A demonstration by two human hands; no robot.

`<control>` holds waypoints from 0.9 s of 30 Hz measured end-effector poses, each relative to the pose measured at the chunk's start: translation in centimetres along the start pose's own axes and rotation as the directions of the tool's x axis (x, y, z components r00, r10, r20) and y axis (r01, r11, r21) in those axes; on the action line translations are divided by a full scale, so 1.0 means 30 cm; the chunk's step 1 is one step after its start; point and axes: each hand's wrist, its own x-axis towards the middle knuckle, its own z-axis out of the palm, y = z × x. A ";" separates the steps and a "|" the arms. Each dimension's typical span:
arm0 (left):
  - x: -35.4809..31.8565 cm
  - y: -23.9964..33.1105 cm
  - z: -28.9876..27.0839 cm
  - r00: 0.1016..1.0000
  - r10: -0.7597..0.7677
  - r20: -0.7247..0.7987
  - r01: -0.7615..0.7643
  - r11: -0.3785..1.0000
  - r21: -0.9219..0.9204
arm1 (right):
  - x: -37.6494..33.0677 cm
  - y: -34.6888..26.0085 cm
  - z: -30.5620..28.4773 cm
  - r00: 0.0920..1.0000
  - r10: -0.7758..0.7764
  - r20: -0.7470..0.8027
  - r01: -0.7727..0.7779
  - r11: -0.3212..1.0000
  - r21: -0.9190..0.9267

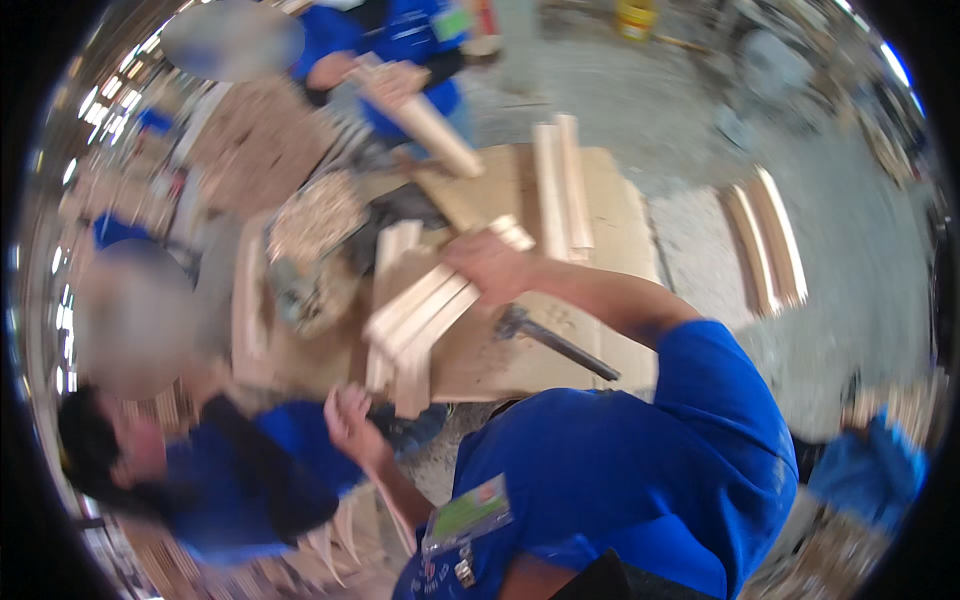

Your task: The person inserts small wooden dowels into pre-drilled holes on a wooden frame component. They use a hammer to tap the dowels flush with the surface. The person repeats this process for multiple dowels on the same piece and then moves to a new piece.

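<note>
My right hand (490, 266) is closed over a bundle of pale wooden strips (424, 314), held slantwise above the table. Beneath the bundle's near end lie other wooden strips (412, 385), partly hidden by it. Close to their lower ends is my left hand (350, 418), raised off the table's front edge; its fingers look loosely bent and apart, with nothing visible in them. A hammer (555, 342) with a dark handle rests on the cardboard-covered table (480, 365), just right of the bundle.
Two long wooden pieces (563, 190) lie at the table's back right, and more (765, 240) on a pale surface beyond. Left of centre sits a plastic bag of small pieces (310, 250). One co-worker opposite holds a wooden piece (425, 120); another person (230, 470) is at left.
</note>
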 end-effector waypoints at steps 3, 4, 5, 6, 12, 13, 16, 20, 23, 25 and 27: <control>0.019 0.095 0.199 0.953 0.036 0.301 -0.112 0.965 0.238 | -0.014 -0.073 -0.108 0.968 0.232 -0.099 -0.230 0.973 0.038; 0.023 0.115 0.282 0.929 0.036 0.369 -0.119 0.971 0.205 | -0.020 -0.081 -0.111 0.966 0.238 -0.101 -0.225 0.966 0.128; 0.029 0.135 0.368 0.894 0.037 0.446 -0.126 0.977 0.171 | -0.033 -0.083 -0.100 0.961 0.256 -0.105 -0.229 0.949 0.215; 0.035 0.140 0.438 0.891 0.163 0.425 -0.232 0.965 0.118 | -0.031 -0.103 -0.088 0.956 0.273 -0.105 -0.229 0.923 0.309; 0.060 0.206 0.655 0.803 0.109 0.585 -0.037 0.990 -0.134 | -0.066 -0.186 -0.006 0.974 0.226 0.005 -0.184 0.781 0.597; 0.053 0.210 0.662 0.811 0.135 0.569 -0.061 0.987 -0.147 | -0.076 -0.184 0.005 0.974 0.226 0.018 -0.189 0.762 0.620; 0.026 0.179 0.641 0.871 0.130 0.473 -0.074 0.988 -0.135 | -0.087 -0.222 0.023 0.979 0.188 0.083 -0.200 0.782 0.591; -0.014 0.122 0.552 0.940 0.033 0.339 -0.029 0.999 -0.018 | -0.104 -0.290 0.092 0.990 0.122 0.067 -0.138 0.806 0.576; -0.056 0.131 0.447 0.953 -0.012 0.303 -0.016 0.996 0.088 | -0.086 -0.252 0.094 0.943 0.067 0.327 -0.237 0.823 0.516; -0.077 0.117 0.364 0.956 0.024 0.291 -0.064 0.990 0.127 | -0.040 -0.170 0.029 0.777 0.057 0.626 -0.420 0.789 0.449; -0.064 0.130 0.306 0.945 0.050 0.322 -0.091 0.989 0.114 | 0.061 -0.058 0.048 0.782 0.116 0.613 -0.489 0.724 0.487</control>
